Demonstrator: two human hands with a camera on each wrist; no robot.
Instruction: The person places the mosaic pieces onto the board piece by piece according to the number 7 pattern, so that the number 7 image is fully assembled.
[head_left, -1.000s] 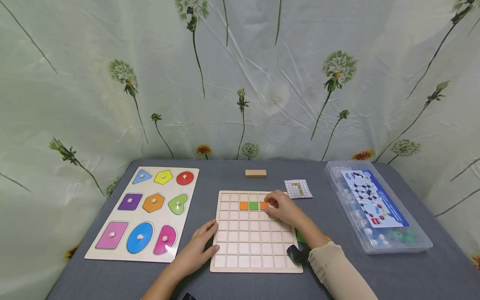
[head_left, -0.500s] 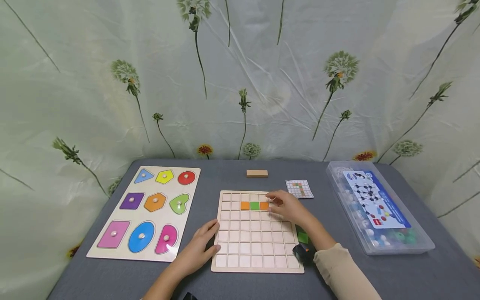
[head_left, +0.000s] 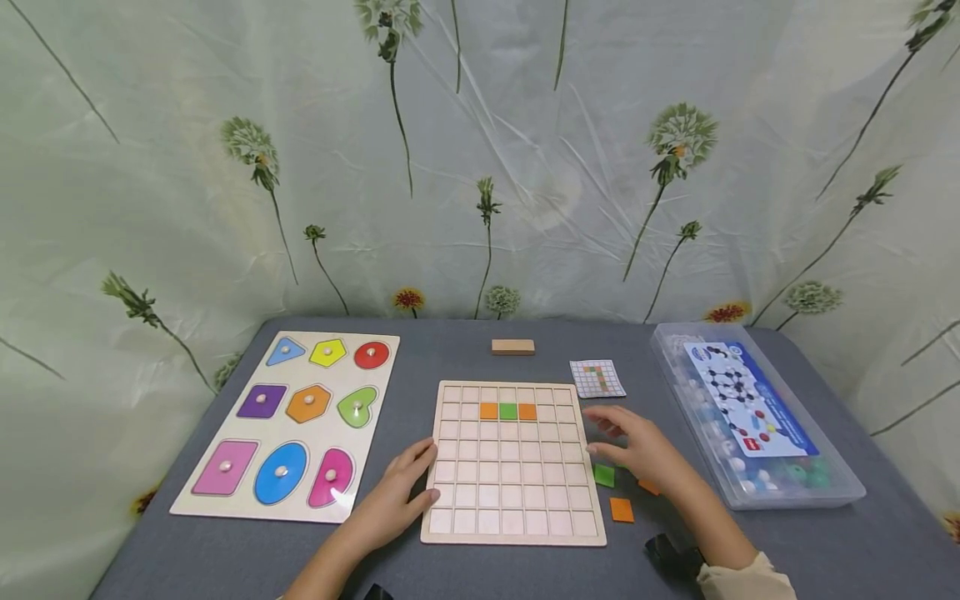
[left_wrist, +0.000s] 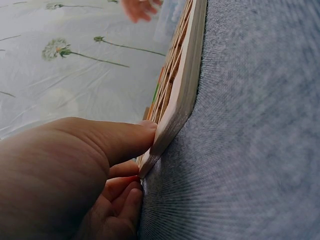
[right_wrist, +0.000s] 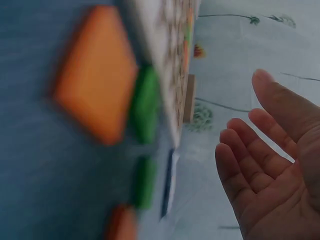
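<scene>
A wooden grid board [head_left: 512, 498] lies flat on the table. In its second row sit an orange tile [head_left: 489, 411], a green tile [head_left: 507, 412] and another orange tile [head_left: 527, 412] side by side. My left hand [head_left: 392, 504] rests against the board's left edge; in the left wrist view its thumb [left_wrist: 131, 137] touches the rim. Just off the board's right edge hovers my right hand [head_left: 636, 442], holding nothing, fingers apart and slightly bent. Loose tiles lie beneath and near it: a green tile [head_left: 604, 475], an orange tile [head_left: 622, 510] and an orange tile [head_left: 648, 487] partly hidden by the wrist.
Behind the board's right corner lies a small pattern card [head_left: 597, 378]. A wooden block [head_left: 513, 347] stands at the back. To the left is a knobbed shape puzzle [head_left: 315, 446]; on the right, a clear plastic case [head_left: 757, 492] with a molecule-picture label.
My right hand has let go of the right-hand orange tile in the row and moved right, off the board. Loose tiles beside the board have come into view. My left hand stays put.
</scene>
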